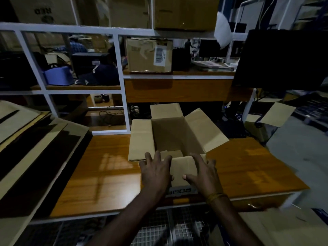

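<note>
Wooden table (106, 174) bears an open cardboard box (170, 135) at its middle. The left hand (156, 173) and right hand (204, 174) press its near flap (182, 167), fingers spread, gripping nothing. Beyond stand white shelves (120, 68) holding cartons.

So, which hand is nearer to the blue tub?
Left. The left hand rests on the box's near flap, below and right of the blue tub; the right hand lies farther right on that flap.
</note>
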Demonstrator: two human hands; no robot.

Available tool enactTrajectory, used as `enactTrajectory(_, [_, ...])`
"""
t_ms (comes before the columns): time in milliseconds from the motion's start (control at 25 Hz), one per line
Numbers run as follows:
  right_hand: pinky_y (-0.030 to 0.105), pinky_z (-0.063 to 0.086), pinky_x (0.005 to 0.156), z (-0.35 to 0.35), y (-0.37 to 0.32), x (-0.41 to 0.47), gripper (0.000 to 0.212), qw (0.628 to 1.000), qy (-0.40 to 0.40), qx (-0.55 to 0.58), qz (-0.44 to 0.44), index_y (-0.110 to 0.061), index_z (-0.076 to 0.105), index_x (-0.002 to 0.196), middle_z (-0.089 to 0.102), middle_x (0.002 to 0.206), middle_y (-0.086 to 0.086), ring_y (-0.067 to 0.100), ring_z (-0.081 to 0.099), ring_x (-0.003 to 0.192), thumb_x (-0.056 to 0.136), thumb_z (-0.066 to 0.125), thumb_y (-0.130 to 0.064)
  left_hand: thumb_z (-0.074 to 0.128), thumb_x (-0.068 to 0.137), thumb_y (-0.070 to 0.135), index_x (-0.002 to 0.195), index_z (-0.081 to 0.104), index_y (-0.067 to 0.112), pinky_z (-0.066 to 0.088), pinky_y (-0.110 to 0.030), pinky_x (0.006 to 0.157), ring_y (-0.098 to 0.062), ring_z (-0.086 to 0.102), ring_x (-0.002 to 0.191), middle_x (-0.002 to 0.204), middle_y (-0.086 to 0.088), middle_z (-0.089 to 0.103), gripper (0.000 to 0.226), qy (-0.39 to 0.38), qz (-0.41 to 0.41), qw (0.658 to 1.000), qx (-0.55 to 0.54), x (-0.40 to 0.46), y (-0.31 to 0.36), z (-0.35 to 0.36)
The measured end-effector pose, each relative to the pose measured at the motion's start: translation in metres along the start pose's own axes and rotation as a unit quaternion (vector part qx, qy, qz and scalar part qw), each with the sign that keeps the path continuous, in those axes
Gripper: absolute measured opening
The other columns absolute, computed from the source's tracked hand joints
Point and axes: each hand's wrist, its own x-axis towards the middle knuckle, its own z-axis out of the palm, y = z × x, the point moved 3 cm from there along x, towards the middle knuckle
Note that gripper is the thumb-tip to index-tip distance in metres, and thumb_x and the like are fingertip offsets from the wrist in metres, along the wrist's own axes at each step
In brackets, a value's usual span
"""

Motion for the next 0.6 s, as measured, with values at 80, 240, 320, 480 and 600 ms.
enactTrajectory(80, [0.037, 0.050, 0.095, 0.009, -0.003, -0.002, 0.079, 1.000, 0.020, 0.022, -0.008, -0.038, 0.044, 0.135, 0.030, 0.127, 0.006, 0.027, 0.047, 0.114, 0.070, 0.087, -0.030, 0.069, 0.082, 0.050, 0.145, 0.028, 0.040, 0.031, -0.049, 0.103, -0.039, 0.019, 0.138, 0.156, -0.006, 0.023, 0.076, 0.001, -0.013, 1.000, 0.007, 0.003, -0.006, 0.003])
enactTrajectory(240, [0.035, 0.049, 0.096, 0.019, -0.007, 0.007, 0.077, 0.999, 0.028, 0.030, -0.036, -0.038, 0.042, 0.134, 0.028, 0.129, 0.002, 0.022, 0.043, 0.121, 0.071, 0.086, -0.030, 0.067, 0.085, 0.044, 0.148, 0.022, 0.043, 0.039, -0.044, 0.100, -0.034, 0.034, 0.132, 0.155, 0.000, 0.027, 0.078, -0.018, -0.036, 0.999, -0.037, 0.010, -0.017, 0.010])
enactTrajectory(320, [0.031, 0.049, 0.093, 0.019, -0.008, 0.015, 0.075, 0.999, 0.017, 0.019, -0.046, -0.041, 0.040, 0.135, 0.028, 0.131, 0.002, 0.021, 0.043, 0.121, 0.073, 0.083, -0.035, 0.071, 0.084, 0.037, 0.148, 0.027, 0.040, 0.045, -0.039, 0.099, -0.028, 0.042, 0.127, 0.152, 0.001, 0.033, 0.078, -0.031, -0.028, 0.993, -0.112, 0.016, -0.023, 0.015])
enactTrajectory(480, [0.032, 0.048, 0.089, 0.016, -0.007, 0.030, 0.067, 0.999, -0.014, 0.006, -0.050, -0.045, 0.040, 0.133, 0.032, 0.133, 0.001, 0.022, 0.043, 0.122, 0.078, 0.078, -0.043, 0.077, 0.079, 0.035, 0.142, 0.041, 0.034, 0.050, -0.034, 0.097, -0.020, 0.044, 0.122, 0.141, 0.004, 0.041, 0.073, -0.033, -0.027, 0.977, -0.208, 0.028, -0.028, 0.019])
enactTrajectory(600, [0.033, 0.047, 0.091, 0.013, -0.006, 0.038, 0.065, 0.999, -0.022, -0.016, -0.037, -0.046, 0.042, 0.131, 0.038, 0.132, 0.001, 0.021, 0.042, 0.123, 0.077, 0.078, -0.045, 0.078, 0.076, 0.038, 0.136, 0.044, 0.034, 0.050, -0.036, 0.095, -0.020, 0.044, 0.120, 0.135, 0.004, 0.045, 0.068, -0.046, -0.035, 0.978, -0.202, 0.033, -0.027, 0.020])
